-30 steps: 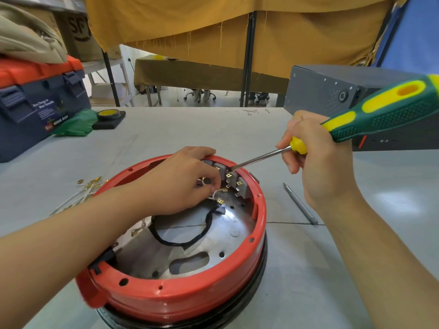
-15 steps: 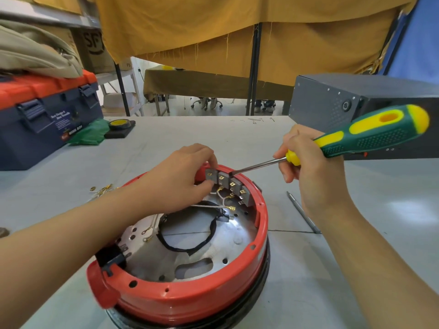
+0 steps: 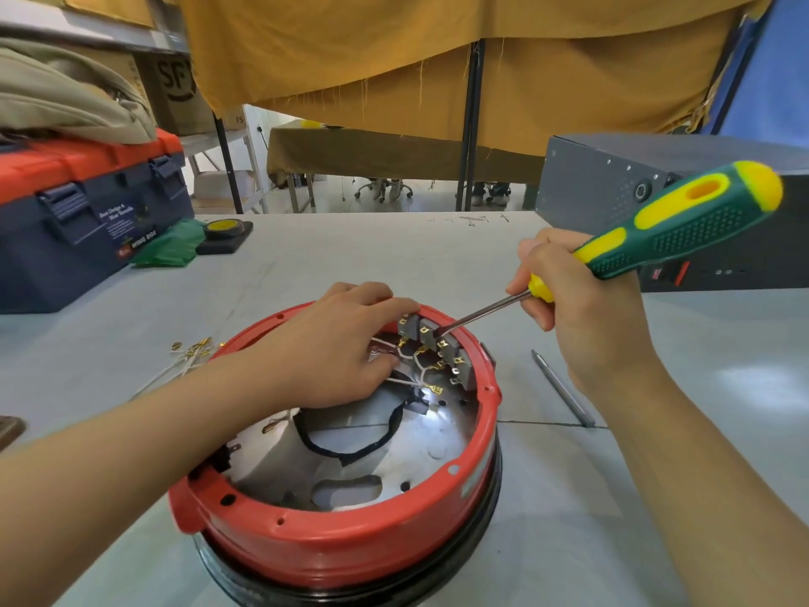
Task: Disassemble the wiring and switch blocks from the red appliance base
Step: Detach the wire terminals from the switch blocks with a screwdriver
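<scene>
Beside left fingers (image 3: 396,306), switch blocks (image 3: 433,348).

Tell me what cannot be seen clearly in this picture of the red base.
All in the head view:
- Left hand fingertips and what they touch: hidden under the hand itself.
- Screwdriver tip among the switch blocks: too small to tell what it contacts.
- Red base near bottom: cut off by the lower edge.
- Toolbox label: too small to read fully.

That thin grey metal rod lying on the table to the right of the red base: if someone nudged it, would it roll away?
Probably. The grey rod looks round and slim and lies flat on the smooth table, so a sideways push would likely roll it. It seems stiff, not bendy, and probably light. Nothing beside it would stop it.
</scene>
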Motion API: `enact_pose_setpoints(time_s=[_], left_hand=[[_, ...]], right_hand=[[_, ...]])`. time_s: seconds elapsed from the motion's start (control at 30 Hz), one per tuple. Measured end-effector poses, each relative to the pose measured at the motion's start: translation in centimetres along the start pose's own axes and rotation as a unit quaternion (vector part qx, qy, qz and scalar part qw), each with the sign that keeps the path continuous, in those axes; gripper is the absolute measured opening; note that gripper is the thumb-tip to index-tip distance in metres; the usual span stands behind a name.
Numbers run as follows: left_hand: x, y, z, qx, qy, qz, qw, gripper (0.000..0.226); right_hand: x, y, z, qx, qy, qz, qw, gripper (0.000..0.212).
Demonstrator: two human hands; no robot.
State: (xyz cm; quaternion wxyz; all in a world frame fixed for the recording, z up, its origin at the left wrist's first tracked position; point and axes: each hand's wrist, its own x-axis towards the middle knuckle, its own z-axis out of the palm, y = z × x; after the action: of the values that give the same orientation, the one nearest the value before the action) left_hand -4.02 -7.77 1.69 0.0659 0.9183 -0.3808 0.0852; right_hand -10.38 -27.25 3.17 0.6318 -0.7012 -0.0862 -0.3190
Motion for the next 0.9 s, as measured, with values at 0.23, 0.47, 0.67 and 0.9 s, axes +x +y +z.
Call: enact_pose_setpoints(time_s=[0.23,0.47,0.67,0.9], left_hand=[[-0.2,0.1,0.8,-0.032,0.053,0.009,0.998,0.049],[-0.2,-0.1,0.9,-0.024,0.049,0.008,0.998,0.043],[-0.3,-0.1,0.9,-0.023,0.055,0.012,0.998,0.038],[-0.3,0.0,0.8,-0.031,0.069,0.017,0.997,0.029]], right_hand=[[0.2,0.5,-0.3,-0.099,-0.076,-0.01,0.992,0.028],[0.7,-0.1,-1.2,-0.142,-0.093,-0.037,0.985,0.027],[1.2,-0.2,-0.3,-0.171,-0.12,-0.026,0.978,0.028],[1.3,-1.2,0.2,-0.207,-0.171,-0.064,0.961,0.023]])
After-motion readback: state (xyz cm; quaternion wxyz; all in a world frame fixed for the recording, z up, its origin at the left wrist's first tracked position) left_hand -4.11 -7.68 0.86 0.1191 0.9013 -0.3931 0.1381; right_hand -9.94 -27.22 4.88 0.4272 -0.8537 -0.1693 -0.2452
